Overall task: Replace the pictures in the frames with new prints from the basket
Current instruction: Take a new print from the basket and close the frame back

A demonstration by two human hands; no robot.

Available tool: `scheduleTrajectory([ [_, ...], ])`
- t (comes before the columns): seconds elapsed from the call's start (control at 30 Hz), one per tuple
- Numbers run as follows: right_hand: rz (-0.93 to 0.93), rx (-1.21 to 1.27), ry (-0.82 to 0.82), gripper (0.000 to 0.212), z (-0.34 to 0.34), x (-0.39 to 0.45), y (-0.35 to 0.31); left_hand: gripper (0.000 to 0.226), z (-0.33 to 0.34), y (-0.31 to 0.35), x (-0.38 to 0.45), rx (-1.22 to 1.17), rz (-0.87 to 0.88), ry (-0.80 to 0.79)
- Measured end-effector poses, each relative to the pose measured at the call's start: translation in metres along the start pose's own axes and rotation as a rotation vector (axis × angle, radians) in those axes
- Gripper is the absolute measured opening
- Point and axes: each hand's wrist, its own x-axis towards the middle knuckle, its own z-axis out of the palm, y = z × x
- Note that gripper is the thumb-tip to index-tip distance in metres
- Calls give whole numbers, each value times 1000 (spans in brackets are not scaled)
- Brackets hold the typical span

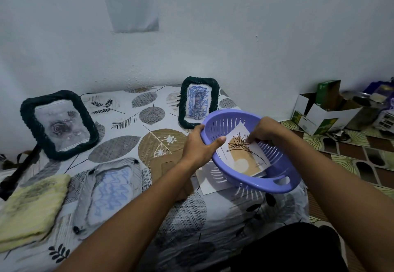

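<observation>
My left hand (201,147) grips the near-left rim of a purple slotted basket (275,181), which is tilted above the bed. My right hand (263,132) reaches inside and pinches a print (242,154) showing a black plant sketch over a tan shape. Two dark green rope-edged frames stand against the wall: one (58,123) at the left with a greyish picture, one (199,101) behind the basket with a blue scribble. A third frame (109,190) lies flat on the bed, blurred, with a blue scribble showing. A brown backing board (164,167) lies beside it.
A white sheet (210,183) lies under the basket on the leaf-patterned bedsheet (153,109). A yellow folded cloth (32,207) rests at the near left. Open cardboard boxes (324,114) and clutter stand on the patterned floor at the right. A paper notice (131,3) hangs on the wall.
</observation>
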Motion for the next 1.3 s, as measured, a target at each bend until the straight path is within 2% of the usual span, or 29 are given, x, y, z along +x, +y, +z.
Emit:
scheduleTrajectory([
  [0.07,-10,113,-22,13,-8,-2,-4,73,-1,1,1,54,13,40],
  [0.13,-15,259,-70,10,-16,-7,-10,73,-1,3,2,101,44,122],
  [0.23,-42,477,-148,7,-27,-19,-24,43,-6,19,4,24,131,184],
  [0.33,-119,600,-188,5,-32,-36,-45,24,-14,45,2,-173,154,105],
  [0.4,-183,649,-204,4,-31,-48,-60,17,-18,59,3,-327,98,44],
  [0.5,-289,655,-296,9,-24,-66,-83,20,-29,76,3,-551,-56,-15],
  [0.63,-366,625,-277,16,-9,-85,-109,33,-56,78,-1,-680,-86,68],
  [0.8,-451,466,-209,18,21,-108,-138,8,-101,60,-7,-708,-94,184],
  [1.0,-526,474,-180,18,56,-118,-162,14,-153,34,-20,-716,-141,315],
  [1.1,-543,563,-139,43,81,-115,-167,11,-178,20,-28,-780,-171,360],
  [1.17,-490,625,-181,59,100,-115,-168,8,-192,8,-34,-804,-190,386],
  [1.23,-410,693,-290,53,118,-116,-168,9,-203,-5,-40,-777,-227,417],
  [1.3,-349,770,-403,29,133,-118,-168,10,-211,-19,-47,-716,-284,450],
])
